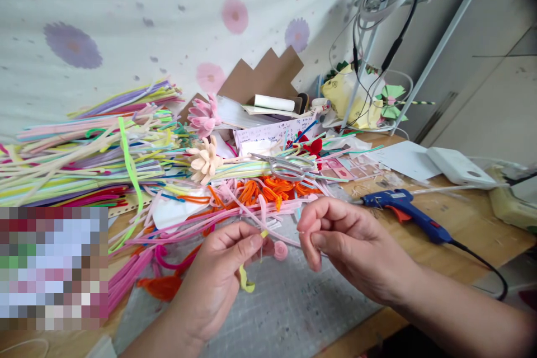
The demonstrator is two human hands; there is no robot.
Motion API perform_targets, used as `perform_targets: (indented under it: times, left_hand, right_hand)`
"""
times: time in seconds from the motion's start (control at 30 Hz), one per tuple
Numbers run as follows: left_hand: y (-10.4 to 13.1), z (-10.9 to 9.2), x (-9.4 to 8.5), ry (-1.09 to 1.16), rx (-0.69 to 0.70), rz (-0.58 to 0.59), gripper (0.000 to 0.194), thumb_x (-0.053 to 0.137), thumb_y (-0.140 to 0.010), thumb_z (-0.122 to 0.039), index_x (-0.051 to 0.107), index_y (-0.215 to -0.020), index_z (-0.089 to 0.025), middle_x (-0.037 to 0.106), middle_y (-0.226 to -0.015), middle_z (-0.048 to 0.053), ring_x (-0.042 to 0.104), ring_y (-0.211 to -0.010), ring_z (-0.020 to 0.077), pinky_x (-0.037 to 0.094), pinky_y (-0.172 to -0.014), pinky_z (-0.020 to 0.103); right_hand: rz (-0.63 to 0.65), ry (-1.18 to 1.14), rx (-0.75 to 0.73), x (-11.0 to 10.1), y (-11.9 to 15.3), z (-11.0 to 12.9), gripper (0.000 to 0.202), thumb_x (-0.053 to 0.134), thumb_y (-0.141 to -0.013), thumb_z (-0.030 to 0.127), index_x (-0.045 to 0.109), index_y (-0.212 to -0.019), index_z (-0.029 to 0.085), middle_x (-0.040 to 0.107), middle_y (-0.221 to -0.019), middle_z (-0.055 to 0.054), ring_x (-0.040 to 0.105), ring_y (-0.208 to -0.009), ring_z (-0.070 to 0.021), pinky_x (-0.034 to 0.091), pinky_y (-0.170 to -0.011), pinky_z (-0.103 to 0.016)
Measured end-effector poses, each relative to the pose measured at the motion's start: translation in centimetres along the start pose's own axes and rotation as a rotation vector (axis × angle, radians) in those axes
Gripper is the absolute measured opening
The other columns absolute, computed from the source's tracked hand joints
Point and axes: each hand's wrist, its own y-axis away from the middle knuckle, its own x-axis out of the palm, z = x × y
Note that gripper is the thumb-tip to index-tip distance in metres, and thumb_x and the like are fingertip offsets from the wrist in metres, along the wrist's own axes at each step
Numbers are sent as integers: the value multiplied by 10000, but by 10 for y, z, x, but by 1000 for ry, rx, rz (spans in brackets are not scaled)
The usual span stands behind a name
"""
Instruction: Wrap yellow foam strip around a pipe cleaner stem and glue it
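My left hand [232, 260] pinches a short yellow-green pipe cleaner [247, 281] between thumb and fingers; one end shows above the thumb and a curled end hangs below. Close by its fingertips is a small pink coil [281, 250]; whether it is joined to the held piece I cannot tell. To the right, a little apart, my right hand [339, 238] is closed with thumb and fingers together. A tiny pale speck shows at its fingertips, too small to name. Both hands are over a grey cutting mat [277, 313].
Bundles of coloured pipe cleaners [84, 162] cover the left side. Silver scissors [289, 168], orange pieces [268, 190], a cream fuzzy flower [205, 159] and a pink flower [204, 116] lie behind. A blue glue gun [406, 210] with its cord rests at right, near a white box [459, 166].
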Motion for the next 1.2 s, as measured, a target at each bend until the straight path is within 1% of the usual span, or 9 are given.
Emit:
perform_targets:
  times: [0.2, 0.33, 0.4, 0.5, 0.63, 0.83, 0.93, 1.07, 1.2]
  left_hand:
    - [2, -1, 2, -3, -5, -4, 187, 581, -836, -113, 709, -706, -153, 738, -703, 30, 650, -704, 140, 453, -694, 227]
    - [3, -1, 0, -14, -11, -10, 181, 583, -835, -119, 702, -702, -152, 735, -707, 36, 644, -702, 141, 446, -669, 222]
    - [3, -1, -1, -25, -18, -14, 175, 588, -835, -127, 697, -702, -153, 731, -701, 35, 641, -705, 141, 441, -666, 219]
    - [2, -1, -2, -34, -20, -22, 164, 597, -831, -133, 692, -700, -158, 723, -691, 27, 636, -707, 140, 440, -673, 218]
    - [1, 0, 0, -29, -11, -17, 153, 605, -825, -135, 699, -706, -158, 722, -696, 29, 640, -715, 144, 445, -675, 217]
    - [1, 1, -1, -20, 15, -1, 147, 612, -821, -144, 709, -712, -152, 736, -714, 50, 655, -710, 165, 466, -677, 238]
    - [1, 1, -1, -13, 13, -4, 148, 613, -819, -134, 711, -709, -152, 737, -702, 45, 660, -703, 160, 470, -670, 229]
    - [0, 0, 0, -23, 13, -9, 146, 619, -818, -140, 712, -707, -159, 741, -703, 38, 660, -699, 149, 468, -663, 214]
    - [2, -1, 0, -40, -8, -24, 143, 624, -812, -138, 707, -696, -154, 737, -694, 42, 655, -687, 147, 457, -636, 206]
  right_hand:
    - [20, -53, 10, -2, 2, -1, 26, 607, -861, 165, 610, -879, 146, 571, -574, 31, 506, -515, -63, 359, -523, -195]
    - [-17, -47, 17, -1, 1, 0, 94, 679, -812, 202, 597, -834, 159, 554, -575, 47, 460, -484, -54, 337, -501, -192]
    - [-28, -24, 19, -1, 0, 0, 118, 698, -796, 201, 587, -808, 162, 573, -608, 38, 483, -515, -59, 359, -520, -193]
    - [-11, 7, 7, -2, 0, 1, 113, 689, -806, 187, 578, -801, 164, 591, -665, 18, 528, -605, -80, 405, -592, -213]
    - [26, 42, -15, -3, 2, 4, 82, 664, -826, 160, 583, -825, 168, 593, -702, 10, 536, -661, -87, 415, -639, -223]
    - [42, 121, 12, -5, 6, 7, 44, 690, -799, 161, 651, -820, 166, 612, -728, -3, 546, -671, -93, 434, -624, -220]
    - [19, 90, 39, -5, 7, 7, 38, 706, -782, 156, 687, -813, 167, 640, -712, -5, 578, -655, -92, 463, -620, -218]
    - [-20, 13, 96, -5, 8, 5, 90, 761, -726, 160, 709, -798, 172, 674, -701, -2, 608, -632, -82, 478, -598, -194]
    - [-14, -21, 104, -4, 8, 5, 116, 790, -693, 174, 704, -771, 163, 674, -678, -1, 605, -604, -80, 473, -579, -192]
